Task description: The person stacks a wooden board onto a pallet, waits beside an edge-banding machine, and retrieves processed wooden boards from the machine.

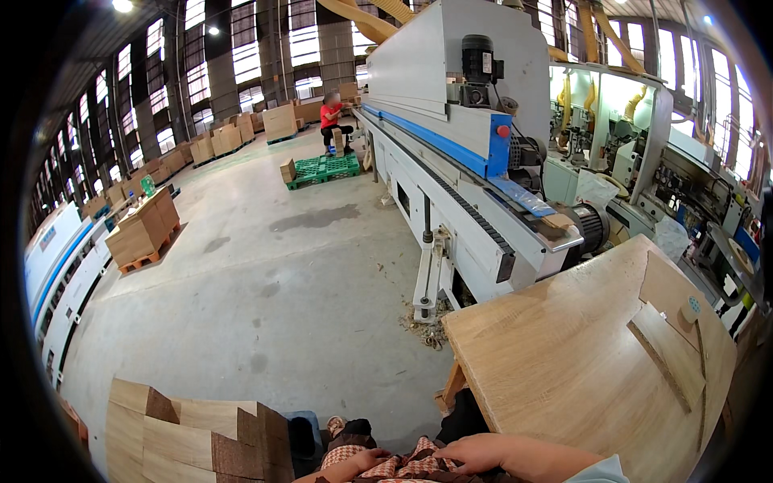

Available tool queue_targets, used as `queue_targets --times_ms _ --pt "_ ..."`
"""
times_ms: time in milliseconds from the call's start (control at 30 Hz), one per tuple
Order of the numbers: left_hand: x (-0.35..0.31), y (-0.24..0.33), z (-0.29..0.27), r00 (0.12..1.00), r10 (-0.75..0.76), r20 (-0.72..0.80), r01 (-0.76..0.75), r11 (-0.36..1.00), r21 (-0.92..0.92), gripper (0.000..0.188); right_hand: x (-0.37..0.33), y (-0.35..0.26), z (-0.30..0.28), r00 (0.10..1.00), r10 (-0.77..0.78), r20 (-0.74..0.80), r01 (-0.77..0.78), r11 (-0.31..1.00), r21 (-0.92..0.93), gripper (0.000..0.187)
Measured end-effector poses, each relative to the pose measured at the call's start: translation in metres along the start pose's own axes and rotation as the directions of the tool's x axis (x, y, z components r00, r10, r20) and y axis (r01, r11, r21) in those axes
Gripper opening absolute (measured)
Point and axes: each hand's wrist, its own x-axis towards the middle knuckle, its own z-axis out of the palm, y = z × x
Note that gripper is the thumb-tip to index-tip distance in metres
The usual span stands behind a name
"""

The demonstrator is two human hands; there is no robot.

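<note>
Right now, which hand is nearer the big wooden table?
The right hand: it rests on the lap just left of the wooden table; the left hand lies there too, farther left.

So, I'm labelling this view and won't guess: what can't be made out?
In the head view:
Palms of the left hand and right hand: hidden by the hands' backs.
Stacked boards: base cut off by the lower edge.
Co-worker in red: too small to tell what is handled.

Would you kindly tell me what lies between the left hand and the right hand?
The head view shows red-and-white patterned cloth between the left hand and the right hand.
</note>
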Motion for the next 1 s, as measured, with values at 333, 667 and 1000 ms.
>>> queue_targets --times_ms 333,667,1000 --pt "0.004 -0.006 0.001 1.0 -0.023 0.009 0.023 1.0 0.018 0.043 0.002 -0.006 0.006 0.982 0.003 -0.189 0.002 1.0 0.026 0.039" --pt "-0.005 0.019 -0.003 0.992 -0.111 0.061 0.109 0.993 0.041 0.039 0.001 0.003 -0.002 1.0 0.0 0.01 0.0 0.999 0.034 0.055" --pt "-0.002 0.006 -0.003 0.998 -0.036 0.043 0.035 0.999 0.021 0.043 0.002 0.005 0.002 1.0 0.008 -0.002 -0.008 1.0 0.001 0.055"
